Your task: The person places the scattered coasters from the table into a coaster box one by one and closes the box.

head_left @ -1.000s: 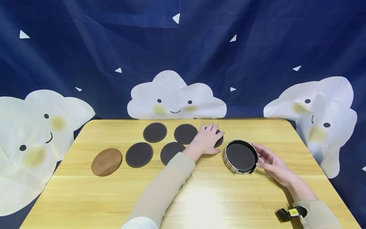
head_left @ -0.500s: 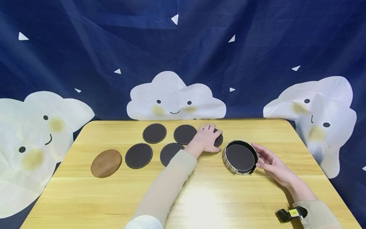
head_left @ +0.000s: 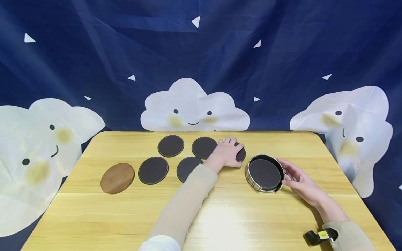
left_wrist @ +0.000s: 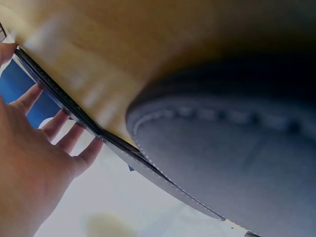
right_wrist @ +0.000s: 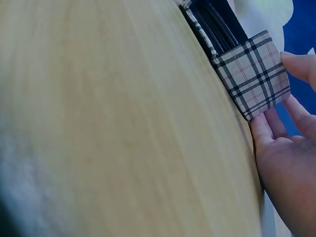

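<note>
My left hand point(head_left: 225, 152) lies spread over a round black coaster point(head_left: 240, 153) at the back of the table, hiding much of it. Its thumb rests by the near edge. In the left wrist view the straight fingers point(left_wrist: 90, 153) touch the edge of a black coaster. To the right, a round coaster holder point(head_left: 251, 177) with a plaid outer wall and dark inside stands on the table. My right hand point(head_left: 301, 181) holds its right side. The right wrist view shows fingers point(right_wrist: 261, 129) low against the plaid wall and another digit at its upper corner.
Several more black coasters lie flat in two rows; one point(head_left: 170, 146) is at the back and another point(head_left: 153, 170) nearer. A brown wooden disc point(head_left: 117, 178) lies at the left. The wooden table point(head_left: 103, 223) ends at a blue curtain point(head_left: 201, 52) with white clouds.
My left hand has drawn in slightly, its thumb and fingers closer about the coaster. The right hand and the coaster holder have stayed in place.
</note>
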Demonstrator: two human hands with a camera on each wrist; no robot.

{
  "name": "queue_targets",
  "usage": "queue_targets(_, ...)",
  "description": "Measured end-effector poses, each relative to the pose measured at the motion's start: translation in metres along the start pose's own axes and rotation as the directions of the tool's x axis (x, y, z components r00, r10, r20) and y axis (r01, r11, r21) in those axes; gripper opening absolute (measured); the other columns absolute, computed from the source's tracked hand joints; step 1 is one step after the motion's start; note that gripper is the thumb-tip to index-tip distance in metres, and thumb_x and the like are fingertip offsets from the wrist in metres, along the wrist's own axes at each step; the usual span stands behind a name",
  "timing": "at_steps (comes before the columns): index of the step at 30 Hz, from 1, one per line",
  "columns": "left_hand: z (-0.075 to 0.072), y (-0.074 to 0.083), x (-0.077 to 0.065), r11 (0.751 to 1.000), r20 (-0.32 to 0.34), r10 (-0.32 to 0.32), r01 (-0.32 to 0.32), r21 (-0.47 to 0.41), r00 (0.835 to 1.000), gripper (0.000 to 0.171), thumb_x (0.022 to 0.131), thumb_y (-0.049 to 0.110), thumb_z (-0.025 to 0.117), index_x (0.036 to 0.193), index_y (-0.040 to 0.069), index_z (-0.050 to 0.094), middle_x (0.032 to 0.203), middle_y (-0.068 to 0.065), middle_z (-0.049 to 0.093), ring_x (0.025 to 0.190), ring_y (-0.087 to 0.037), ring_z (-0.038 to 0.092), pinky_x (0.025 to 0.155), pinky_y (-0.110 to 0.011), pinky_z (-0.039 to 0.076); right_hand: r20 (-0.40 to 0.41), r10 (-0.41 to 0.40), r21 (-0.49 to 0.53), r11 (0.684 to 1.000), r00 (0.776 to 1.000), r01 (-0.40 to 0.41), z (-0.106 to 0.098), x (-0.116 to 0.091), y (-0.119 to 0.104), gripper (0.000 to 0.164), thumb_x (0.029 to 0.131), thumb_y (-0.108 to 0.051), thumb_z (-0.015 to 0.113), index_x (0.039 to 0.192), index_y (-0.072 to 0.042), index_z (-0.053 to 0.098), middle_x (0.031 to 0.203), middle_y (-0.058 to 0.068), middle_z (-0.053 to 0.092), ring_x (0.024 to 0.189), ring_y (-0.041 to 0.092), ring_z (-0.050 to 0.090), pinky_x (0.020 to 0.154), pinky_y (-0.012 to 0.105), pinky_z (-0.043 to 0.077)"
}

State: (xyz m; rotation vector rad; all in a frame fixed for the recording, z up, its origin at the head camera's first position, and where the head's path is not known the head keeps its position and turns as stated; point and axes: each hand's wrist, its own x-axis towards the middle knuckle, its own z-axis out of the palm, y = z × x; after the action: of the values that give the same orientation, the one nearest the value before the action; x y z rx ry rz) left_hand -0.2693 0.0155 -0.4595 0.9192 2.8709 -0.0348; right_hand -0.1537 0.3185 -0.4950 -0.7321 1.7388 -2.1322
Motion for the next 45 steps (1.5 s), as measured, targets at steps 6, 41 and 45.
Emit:
queue_targets(6,0.0,0.001,-0.002,1.0,-0.006,-0.008,0.008,0.022,1.0,0.08,0.089,0.061,0.069,0.159,0.031,0.044,0.156,-0.008,0.046,0.14,-0.03,0.047,0.113,-0.049,0.041,0.004,0.001,0.002,1.0,1.0,-0.001,0.0,0.0,0.0,0.073,0.099,0.022,0.04,0.163,-0.012,0.037,0.157,-0.008,0.052,0.14,0.0,0.053,0.111,0.013,0.044)
queue_targets(41,-0.03,0.019,-0.022,0.984,-0.191,0.12,-0.091,0.154,0.974,0.082,0.081,0.07,0.072,0.152,0.036,0.05,0.15,-0.003,0.046,0.134,-0.025,0.046,0.103,-0.044,0.041,-0.014,-0.004,-0.019,1.0,1.0,0.004,-0.003,-0.002,0.003,0.072,0.099,0.023,0.04,0.164,-0.006,0.034,0.155,-0.009,0.054,0.137,-0.001,0.055,0.112,0.012,0.043)
queue_targets(45,-0.033,0.027,-0.023,0.98,-0.219,0.145,-0.109,0.167,0.965,0.081,0.08,0.07,0.071,0.152,0.037,0.05,0.15,-0.004,0.046,0.132,-0.024,0.045,0.101,-0.044,0.041,-0.017,0.003,-0.019,1.0,1.0,-0.004,-0.003,-0.002,0.003,0.072,0.099,0.023,0.04,0.164,-0.007,0.034,0.155,-0.01,0.054,0.138,-0.002,0.054,0.112,0.012,0.043)
